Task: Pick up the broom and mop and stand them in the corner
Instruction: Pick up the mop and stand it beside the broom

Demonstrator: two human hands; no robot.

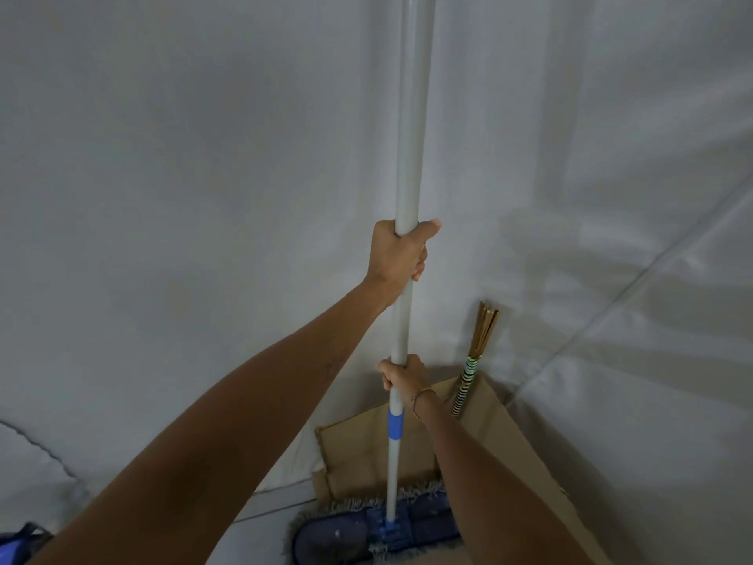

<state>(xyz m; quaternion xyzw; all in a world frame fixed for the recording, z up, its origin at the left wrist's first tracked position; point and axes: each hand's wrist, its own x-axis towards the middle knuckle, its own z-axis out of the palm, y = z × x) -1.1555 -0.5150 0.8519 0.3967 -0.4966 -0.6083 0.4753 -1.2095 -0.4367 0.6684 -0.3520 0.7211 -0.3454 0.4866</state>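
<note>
The mop (pixel 411 116) has a long grey-white pole with a blue band and a flat blue fringed head (pixel 358 532) that rests on the floor. It stands nearly upright in front of me. My left hand (pixel 397 254) grips the pole high up. My right hand (pixel 403 375), with a bracelet on the wrist, grips it lower, just above the blue band. The broom (pixel 474 360), a bundle of thin sticks with a striped green wrapping, leans upright in the corner to the right of the mop.
Flattened brown cardboard (pixel 366 454) lies on the floor under the mop head and the broom. Pale grey sheeted walls (pixel 203 157) meet at the corner behind the broom. A dark blue object (pixel 16 542) shows at the bottom left edge.
</note>
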